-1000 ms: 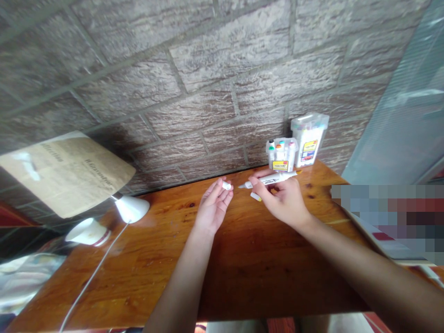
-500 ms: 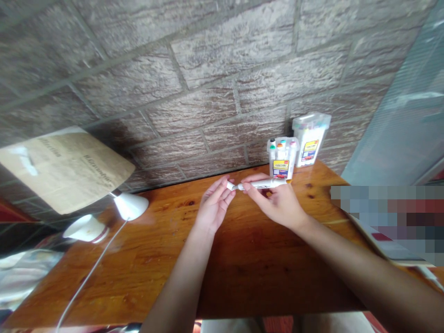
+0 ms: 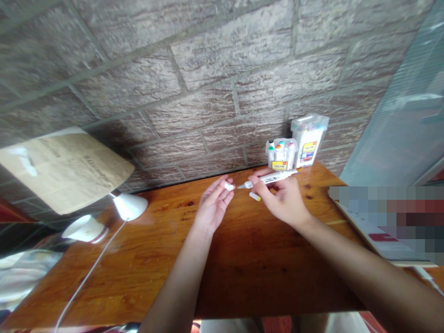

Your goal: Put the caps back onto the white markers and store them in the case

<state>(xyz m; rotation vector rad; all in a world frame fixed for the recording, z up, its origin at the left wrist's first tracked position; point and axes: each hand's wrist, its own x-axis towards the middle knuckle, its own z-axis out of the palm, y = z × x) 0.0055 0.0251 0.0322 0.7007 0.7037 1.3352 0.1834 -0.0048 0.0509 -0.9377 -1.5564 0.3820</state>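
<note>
A small white marker cap (image 3: 228, 186) is pinched in the fingers of my left hand (image 3: 212, 203). My right hand (image 3: 285, 199) grips a white marker (image 3: 274, 177) like a pen, its bare tip pointing left at the cap with a small gap between them. The marker's other end has an orange-brown tint. Just below the marker, a second white cap (image 3: 255, 196) with a yellow end lies on the wooden table (image 3: 166, 259), close to my right fingers.
Behind my right hand stand a clear box of markers (image 3: 281, 152) and a taller lidded one (image 3: 310, 141), near the brick wall (image 3: 208, 111). To the left are a lamp (image 3: 130, 206) with a paper shade, its cord, and a tipped paper cup (image 3: 85, 229). A blurred-out item (image 3: 388, 226) lies right.
The marker has drawn back from the cap in my left hand and tilted, its rear end rising to the right. The second cap on the table has come into view.
</note>
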